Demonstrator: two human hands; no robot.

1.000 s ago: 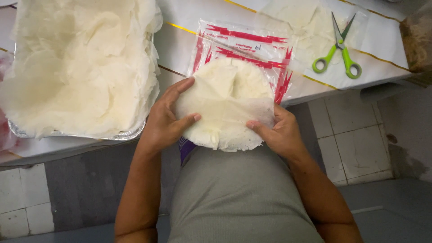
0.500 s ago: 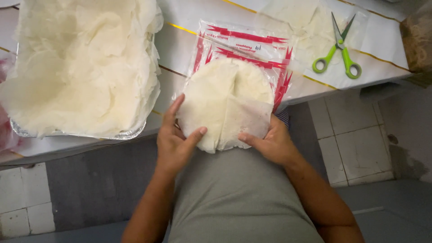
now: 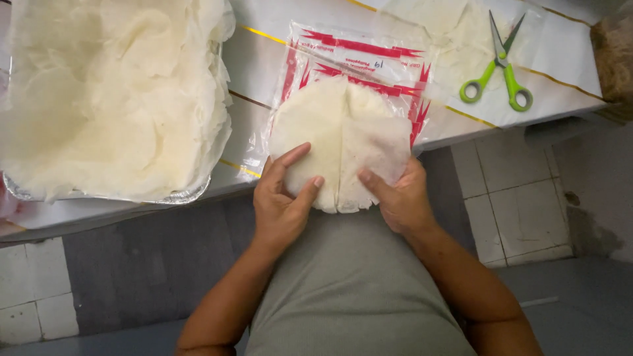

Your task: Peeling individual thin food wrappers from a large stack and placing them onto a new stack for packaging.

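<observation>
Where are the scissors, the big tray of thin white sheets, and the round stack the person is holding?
scissors (image 3: 496,74): head view, on the green handles near the pivot.
foil tray (image 3: 173,197): head view, on its front rim.
round stack of wrappers (image 3: 339,135): head view, on its top middle.

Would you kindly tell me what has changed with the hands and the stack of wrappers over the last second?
The left hand slid from the stack's left side down to its lower edge, thumb now across the front. The right hand stayed at the lower right. The stack of wrappers sits slightly higher over the plastic bag. The tray of sheets and the scissors did not move.
</observation>
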